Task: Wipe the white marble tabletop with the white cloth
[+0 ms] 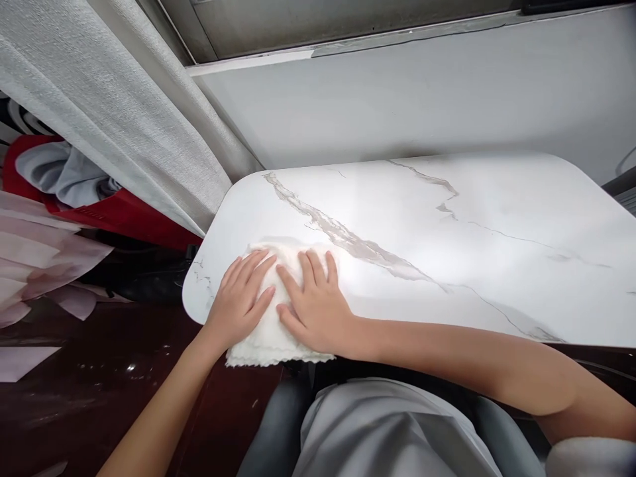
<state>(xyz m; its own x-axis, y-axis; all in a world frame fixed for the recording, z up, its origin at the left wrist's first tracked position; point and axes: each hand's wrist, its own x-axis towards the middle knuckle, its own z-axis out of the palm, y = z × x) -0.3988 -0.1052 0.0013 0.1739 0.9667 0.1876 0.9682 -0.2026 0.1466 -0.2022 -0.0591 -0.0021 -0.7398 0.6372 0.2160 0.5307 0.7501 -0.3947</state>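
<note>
A white cloth (278,324) with a wavy edge lies on the white marble-patterned table (397,205), near its left end. Its lower edge hangs past the table's front edge. My left hand (241,298) rests flat on the left part of the cloth, fingers stretched away from me. On the right part, my right hand (318,305) presses down with its fingers spread. The two hands are side by side, thumbs pointing toward each other. Some of the cloth is hidden under them.
A pale wall (397,99) stands behind the table. At the left hangs a light grey curtain (129,106), close to the table's corner. Beyond it is a red container (134,215) with grey fabric (64,172) in it. The floor (124,384) is dark red and glossy.
</note>
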